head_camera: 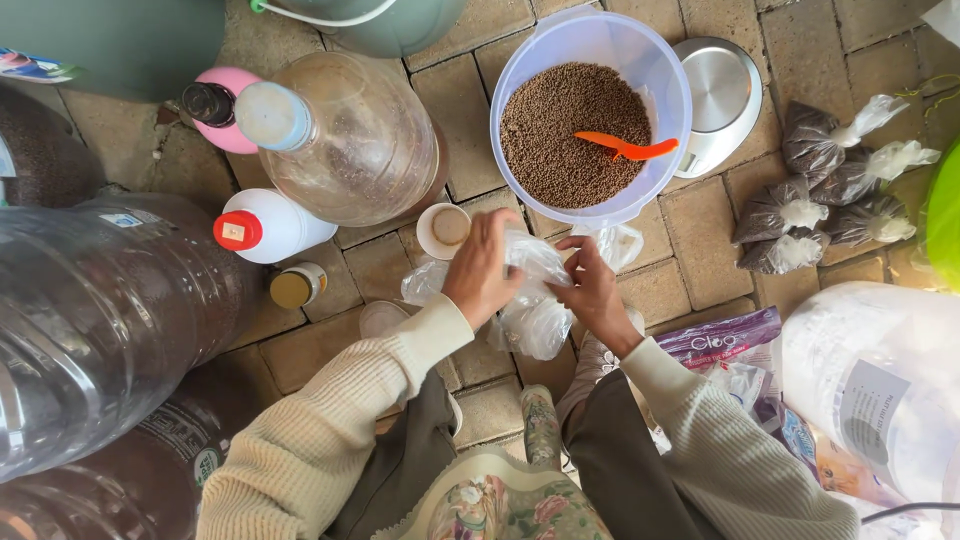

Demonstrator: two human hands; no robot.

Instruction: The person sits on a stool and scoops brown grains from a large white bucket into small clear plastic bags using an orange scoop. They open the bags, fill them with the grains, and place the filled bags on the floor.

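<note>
Both hands work a clear plastic bag (538,262) above a small heap of more clear bags (535,325) on the paving. My left hand (483,270) grips the bag's left side; my right hand (594,290) pinches its right side. Just beyond stands a translucent bucket (592,32) filled with small brown pellets, an orange scoop (628,148) lying on them. A small white cup (443,230) sits beside my left hand.
Several tied bags of pellets (825,185) lie at the right near a metal-topped scale (722,95). Large clear bottles (345,135), a white red-capped bottle (265,226) and a small jar (295,287) crowd the left. A purple packet (725,340) and white sack (880,380) lie right.
</note>
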